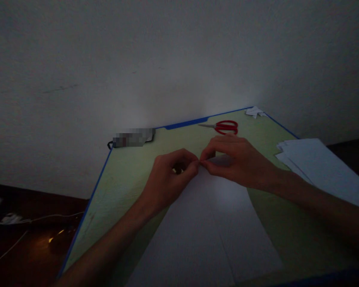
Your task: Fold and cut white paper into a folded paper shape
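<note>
Left hand [167, 175] and right hand [236, 161] both pinch the far edge of the white paper sheet [206, 235]; red-handled scissors [224, 126] lie beyond it.

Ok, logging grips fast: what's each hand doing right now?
Left hand: pinched shut on the far edge of the white paper sheet.
Right hand: pinched shut on the same edge.

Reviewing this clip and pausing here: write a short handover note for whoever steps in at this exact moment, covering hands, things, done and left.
Left hand: fingertips pinched on the far tip of the white sheet.
Right hand: pinching the same tip, meeting the left.
The sheet lies on the green board, narrowed to a point at the far end, with a centre crease.
Red scissors lie closed beyond the hands, untouched. Paper stack at right; small paper scraps at the far corner.
Done: sides folded in.
Left: the tip fold is not yet pressed flat.
</note>
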Tool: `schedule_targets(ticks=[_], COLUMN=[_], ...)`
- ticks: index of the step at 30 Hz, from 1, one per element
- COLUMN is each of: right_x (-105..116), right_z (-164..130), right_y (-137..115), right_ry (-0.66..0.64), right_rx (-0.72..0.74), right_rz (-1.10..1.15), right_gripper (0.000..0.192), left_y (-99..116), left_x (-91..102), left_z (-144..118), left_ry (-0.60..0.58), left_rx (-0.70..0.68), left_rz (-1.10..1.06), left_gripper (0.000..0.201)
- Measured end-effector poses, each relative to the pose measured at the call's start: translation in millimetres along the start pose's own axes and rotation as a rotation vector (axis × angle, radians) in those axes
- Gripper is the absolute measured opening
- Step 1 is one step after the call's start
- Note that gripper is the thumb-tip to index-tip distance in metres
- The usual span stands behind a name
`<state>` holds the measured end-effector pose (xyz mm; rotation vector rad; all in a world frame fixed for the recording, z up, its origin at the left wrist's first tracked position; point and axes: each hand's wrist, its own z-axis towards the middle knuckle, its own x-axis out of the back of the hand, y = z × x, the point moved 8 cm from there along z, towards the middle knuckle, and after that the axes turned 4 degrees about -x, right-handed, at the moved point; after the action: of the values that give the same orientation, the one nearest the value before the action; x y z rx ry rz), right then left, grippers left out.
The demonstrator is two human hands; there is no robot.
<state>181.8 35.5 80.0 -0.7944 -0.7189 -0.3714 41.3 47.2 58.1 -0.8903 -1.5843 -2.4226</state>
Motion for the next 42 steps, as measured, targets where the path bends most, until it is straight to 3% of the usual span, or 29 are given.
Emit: schedule_targets(ticks=[10,18,21,30,42], right_x=[1.7,-2.7,-6.1,-6.2,-7.7], right_z=[-5.6,-1.2,-0.3,0.3,0.3], right_y=[-11.0,11.4,13.9,10.2,19.9], right_ry=[0.092,-0.049,-0.091,-0.054,-0.094], right_rx=[0.122,-0.058,-0.058,-0.002,-0.154], right_rz=[-0.180,-0.091,-0.068,-0.027,0.091], right_gripper=[0.006,0.014,0.017,0.020,0.011], left_y=[-6.6,-17.4,-19.4,-21.1,-16.0], left_x=[-0.3,-6.9,-8.4,-8.2,-8.0], left_z=[-0.1,-0.6,-0.6,1.0,0.9], left_ry=[0.036,0.015,0.003,0.007,-0.037], left_rx=[0.050,0.114,0.122,0.112,0.027], left_rz=[-0.111,-0.189,-0.172,-0.133,0.007], left_gripper=[0.014,0.016,0.016,0.016,0.014])
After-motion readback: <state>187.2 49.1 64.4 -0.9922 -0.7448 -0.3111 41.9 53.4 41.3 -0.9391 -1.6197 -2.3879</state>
